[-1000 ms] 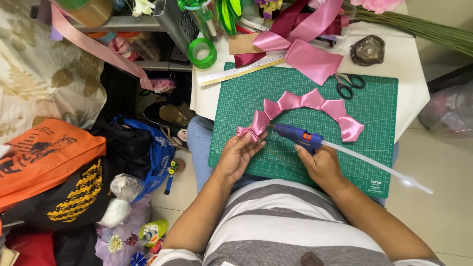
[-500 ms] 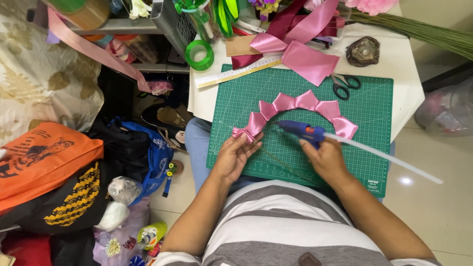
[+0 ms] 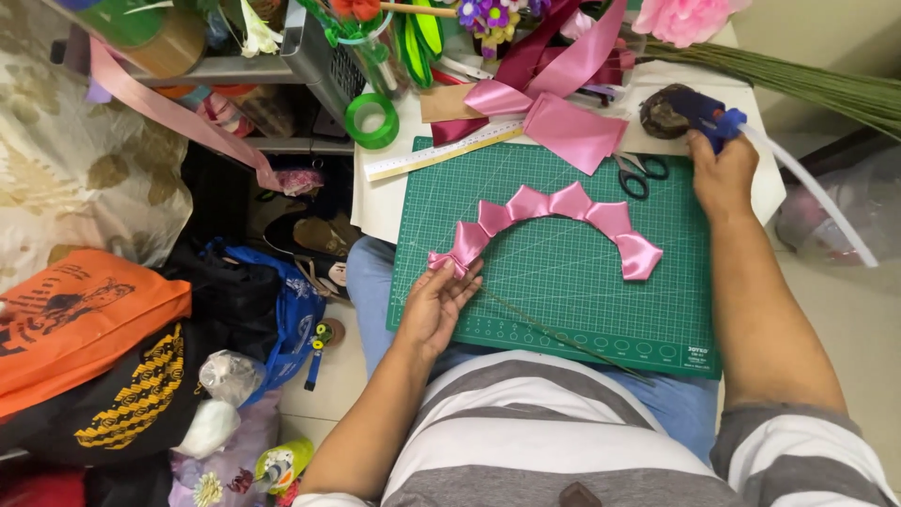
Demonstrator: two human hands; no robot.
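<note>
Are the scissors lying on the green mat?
Yes, the scissors lie at the top edge of the green cutting mat, beside the right hand.

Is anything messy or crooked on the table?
Yes. The yellow ruler lies slanted across the top edge of the green cutting mat, half off it. A loose pink ribbon dangles from the shelf toward the floor. The left hand presses the pink ribbon arc; the right hand holds the glue gun.
</note>
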